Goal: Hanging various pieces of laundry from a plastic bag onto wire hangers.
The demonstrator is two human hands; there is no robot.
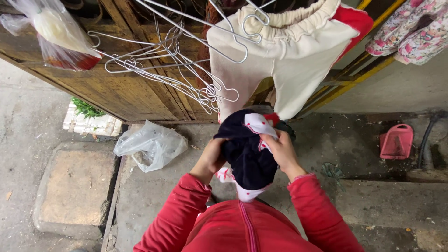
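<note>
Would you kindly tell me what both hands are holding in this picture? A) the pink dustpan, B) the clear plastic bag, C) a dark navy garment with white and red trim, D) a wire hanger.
C: the left hand and right hand both grip the dark navy garment, while the wire hangers hang untouched above.

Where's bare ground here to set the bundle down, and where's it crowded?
Bare: the concrete slab left of the clear plastic bag, and the ground between the dark garment and the pink dustpan. Crowded: overhead, wire hangers and cream trousers.
</note>
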